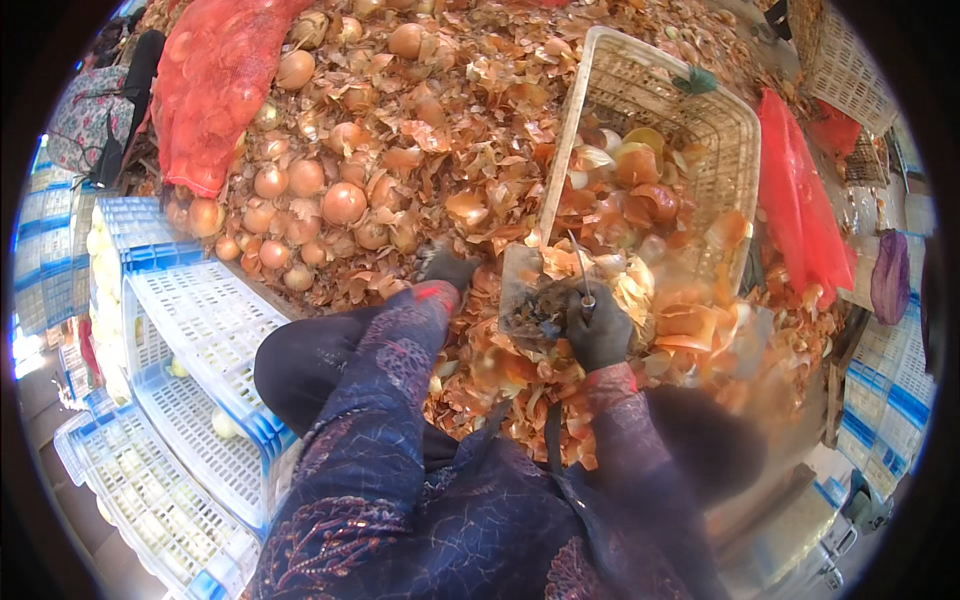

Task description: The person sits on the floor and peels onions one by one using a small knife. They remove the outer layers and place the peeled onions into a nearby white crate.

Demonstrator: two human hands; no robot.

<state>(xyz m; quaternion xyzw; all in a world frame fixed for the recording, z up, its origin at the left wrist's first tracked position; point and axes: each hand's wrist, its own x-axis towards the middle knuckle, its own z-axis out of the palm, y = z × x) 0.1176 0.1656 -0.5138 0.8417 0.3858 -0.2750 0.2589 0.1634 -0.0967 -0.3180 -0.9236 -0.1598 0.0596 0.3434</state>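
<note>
My right hand (598,328), in a dark glove, is closed around a knife (580,264) whose thin curved blade points up and away from me. Beside that fist, on its left, is a dirt-caked board or box top (523,289) among the peelings. My left hand (448,268), also gloved, reaches down into the near edge of the heap of onion skins (480,161). Its fingers are partly hidden, and whether they grip anything cannot be told. Unpeeled onions (344,203) lie on the heap, beyond it and to its left.
A dirty plastic crate (724,127) with skins and onion pieces leans at the right. Red mesh sacks stand on both sides, the left one (217,82) filled with onions. White-and-blue crates (202,315) stand close on my left, some holding peeled onions (223,422).
</note>
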